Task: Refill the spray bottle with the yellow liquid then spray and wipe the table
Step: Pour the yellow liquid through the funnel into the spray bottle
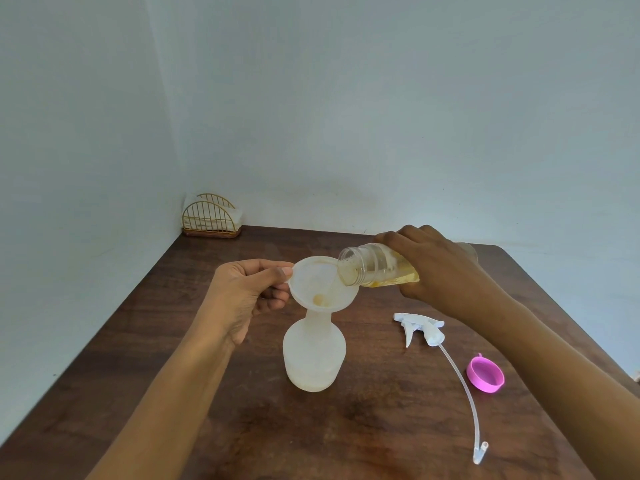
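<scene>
1. I see the left hand pinching the rim tab of the translucent white plastic funnel.
2. The funnel sits in the neck of the frosted white plastic spray bottle, which stands upright on the dark brown wooden table, below and between both hands.
3. The right hand grips the clear plastic bottle of yellow liquid, tilted with its mouth over the funnel.
4. The white trigger sprayer with dip tube and the pink round cap lie to the right.

Your one camera, worn on your head, looks forward and down over the dark brown wooden table toward the pale grey-blue wall corner, far left. It sits close above the table's near end.
</scene>
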